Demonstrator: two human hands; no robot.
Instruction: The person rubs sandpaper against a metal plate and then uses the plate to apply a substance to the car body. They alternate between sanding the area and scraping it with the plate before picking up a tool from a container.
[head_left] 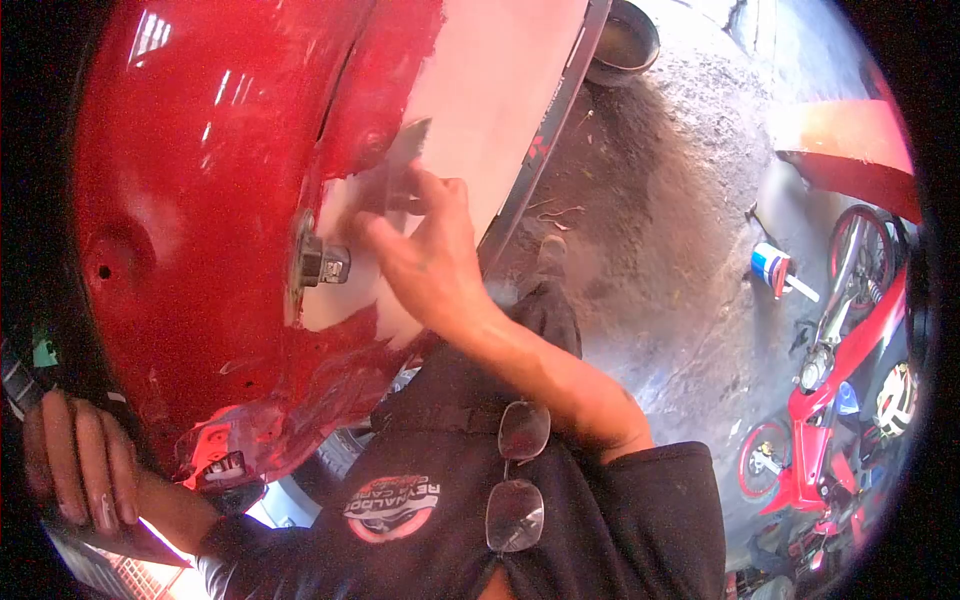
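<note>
Head camera: our right hand (435, 250) gripped a thin, blurred blade (410, 145) over the pale patch (490, 100), which lay toward the right edge of the red panel (220, 180), near a dark fitting (325, 265). Beyond the panel's lower left corner, our left hand (80, 460) had curled fingers; we couldn't tell whether it held anything.

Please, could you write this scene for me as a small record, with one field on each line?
Right hand: holds a thin flat tool over the panel; contact unclear
Left hand: fingers curled, at the view's edge; what it holds is unclear
Panel: glossy red bodywork with a broad pale area
Fitting: metal latch
Clothing: dark shirt, glasses on its front
Background: blue-and-white can, red two-wheeler
</note>
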